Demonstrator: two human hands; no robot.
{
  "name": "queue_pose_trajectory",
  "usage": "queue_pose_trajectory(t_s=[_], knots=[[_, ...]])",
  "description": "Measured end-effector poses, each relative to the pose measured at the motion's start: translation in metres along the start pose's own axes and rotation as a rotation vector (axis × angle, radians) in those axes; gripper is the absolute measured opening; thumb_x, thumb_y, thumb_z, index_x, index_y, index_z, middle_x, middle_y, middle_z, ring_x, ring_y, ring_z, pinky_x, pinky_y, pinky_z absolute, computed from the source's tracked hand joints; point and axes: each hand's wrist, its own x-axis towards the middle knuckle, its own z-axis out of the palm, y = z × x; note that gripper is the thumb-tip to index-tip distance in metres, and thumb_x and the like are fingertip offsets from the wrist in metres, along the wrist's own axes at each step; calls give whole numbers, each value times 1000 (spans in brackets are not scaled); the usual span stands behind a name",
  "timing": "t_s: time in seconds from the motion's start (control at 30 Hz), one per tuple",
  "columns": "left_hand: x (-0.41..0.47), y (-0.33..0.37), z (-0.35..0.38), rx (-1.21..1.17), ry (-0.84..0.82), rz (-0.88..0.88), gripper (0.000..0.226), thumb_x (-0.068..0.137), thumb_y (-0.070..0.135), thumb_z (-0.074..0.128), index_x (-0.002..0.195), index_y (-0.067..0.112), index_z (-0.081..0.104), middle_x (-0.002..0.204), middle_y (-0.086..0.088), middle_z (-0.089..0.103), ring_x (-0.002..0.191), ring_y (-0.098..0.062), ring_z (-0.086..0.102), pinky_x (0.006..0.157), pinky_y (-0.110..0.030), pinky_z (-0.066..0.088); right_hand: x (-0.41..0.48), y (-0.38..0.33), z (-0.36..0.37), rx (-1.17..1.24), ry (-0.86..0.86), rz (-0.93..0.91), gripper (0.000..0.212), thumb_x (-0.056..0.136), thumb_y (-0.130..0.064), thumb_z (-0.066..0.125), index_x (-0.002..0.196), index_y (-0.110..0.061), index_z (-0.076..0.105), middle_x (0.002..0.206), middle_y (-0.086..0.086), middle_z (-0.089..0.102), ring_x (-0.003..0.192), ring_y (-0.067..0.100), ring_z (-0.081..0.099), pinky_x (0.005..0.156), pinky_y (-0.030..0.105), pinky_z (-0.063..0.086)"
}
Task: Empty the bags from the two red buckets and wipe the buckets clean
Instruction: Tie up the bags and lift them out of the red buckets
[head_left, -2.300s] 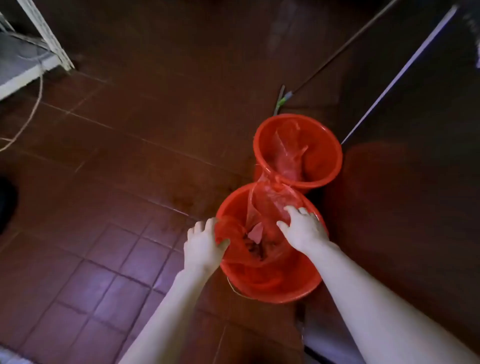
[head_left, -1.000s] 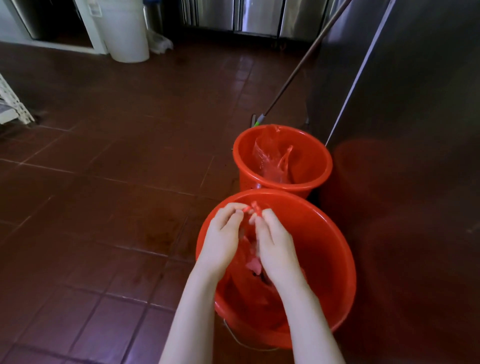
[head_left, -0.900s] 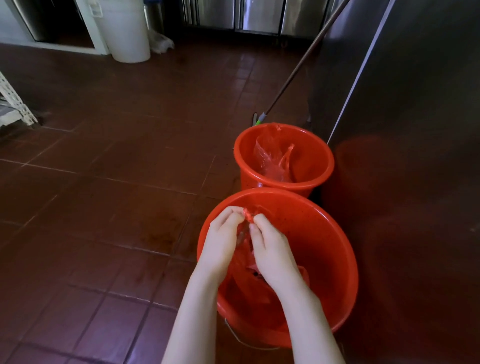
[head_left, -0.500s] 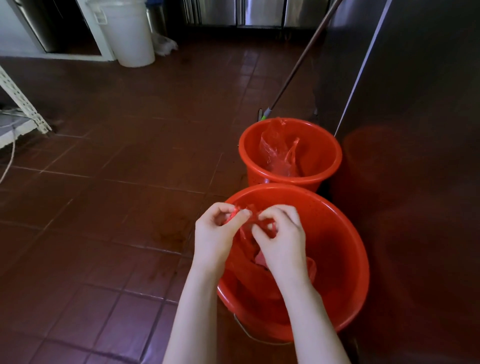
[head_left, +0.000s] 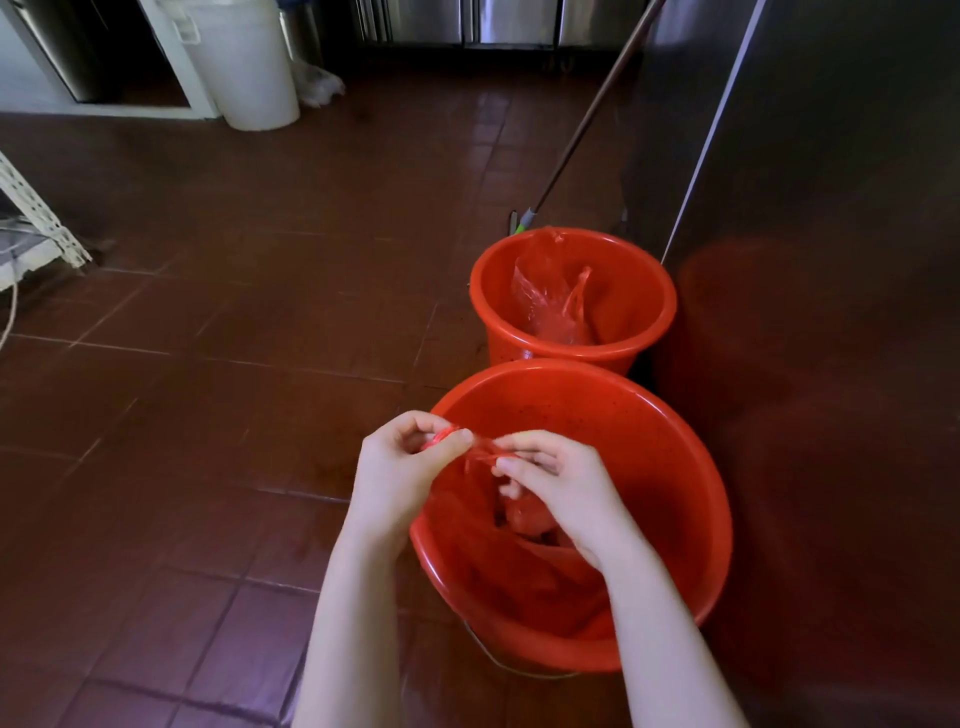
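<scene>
White bin (head_left: 244, 62), upper left, on the tiled floor (head_left: 208, 415). Left hand (head_left: 400, 467), lower centre: pinches the twisted top of a red bag (head_left: 493, 561). Right hand (head_left: 558, 483), just beside: pinches the same bag top. Near bucket (head_left: 649, 441), lower centre-right: contains this bag. Far bucket (head_left: 639, 291), directly above: contains a second bag (head_left: 545, 306).

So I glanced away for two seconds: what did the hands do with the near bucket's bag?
The left hand and right hand, earlier spread on the near bag's open mouth, came together over the near bucket and now pinch the bag's gathered top between them. The far bucket, the far bag and the mop handle stayed put.
</scene>
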Motion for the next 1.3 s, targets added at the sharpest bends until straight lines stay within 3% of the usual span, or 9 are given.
queue_pose_trajectory(t_s=[0.13, 0.27, 0.37, 0.47, 0.57, 0.67, 0.87, 1.07, 1.3], knots=[[0, -1, 10, 27, 95, -17, 16, 74, 32, 82, 73, 19, 71, 73, 0, 72, 69, -10, 66, 69, -30, 55, -1, 2, 3, -21, 237, -10, 16, 80, -8, 73, 86, -22, 75, 74, 1, 74, 62, 17, 70, 69, 31, 58], [1, 0, 12, -90, 90, -147, 33, 84, 46, 66, 77, 16, 75, 65, 8, 62, 55, -3, 48, 62, -25, 42, 3, 1, 14, 25, 581, -5, 14, 79, -10, 75, 85, -22, 71, 66, -4, 72, 56, 8, 68, 61, 15, 51], [3, -1, 16, -112, -40, -149, 23, 89, 30, 64, 73, 18, 73, 58, 13, 55, 54, -2, 46, 56, -21, 38, 1, 1, 27, -80, 509, -48, 13, 78, -8, 75, 83, -19, 70, 64, -6, 70, 51, 3, 64, 55, 9, 46], [1, -7, 23, -73, 21, -126, 11, 88, 16, 69, 84, 24, 74, 70, 12, 68, 59, 1, 59, 52, -16, 45, -2, 0, 34, -152, 364, -51, 15, 80, -6, 74, 83, -20, 71, 70, -5, 70, 55, 6, 66, 61, 16, 52], [1, -12, 21, -171, 47, -152, 19, 84, 10, 73, 95, 23, 65, 82, -1, 67, 64, -9, 62, 54, -20, 47, -6, 0, 30, -119, 246, -60, 22, 82, -9, 73, 94, -26, 71, 78, -3, 72, 65, 11, 69, 71, 26, 56], [4, -13, 19, -180, 45, -176, 25, 82, 9, 75, 100, 20, 60, 84, -7, 63, 68, -17, 62, 59, -27, 49, -10, -1, 27, -68, 121, -65, 30, 84, -11, 72, 107, -30, 69, 77, -4, 71, 64, 6, 64, 70, 21, 54], [-2, -7, 10, -140, -147, -282, 26, 77, 23, 81, 98, 15, 67, 76, -5, 69, 70, -17, 62, 56, -24, 47, -8, 1, 23, -120, 277, -74, 10, 91, -13, 63, 88, -23, 67, 60, -6, 65, 48, 8, 53, 51, 24, 47], [-5, 4, 2, 85, -346, -129, 19, 75, 9, 80, 87, 21, 72, 70, 0, 52, 68, -13, 52, 63, -24, 45, -1, 4, 25, -228, 418, -80, 7, 93, -17, 60, 89, -23, 61, 76, -12, 65, 68, -7, 59, 62, 4, 41], [-16, 4, 24, 441, -193, 200, 28, 70, 9, 80, 78, 16, 54, 62, 6, 56, 52, -1, 43, 52, -14, 39, 2, -3, 21, -332, 460, -67, 7, 86, -19, 67, 84, -26, 67, 61, -12, 65, 63, -6, 60, 57, 6, 41]])
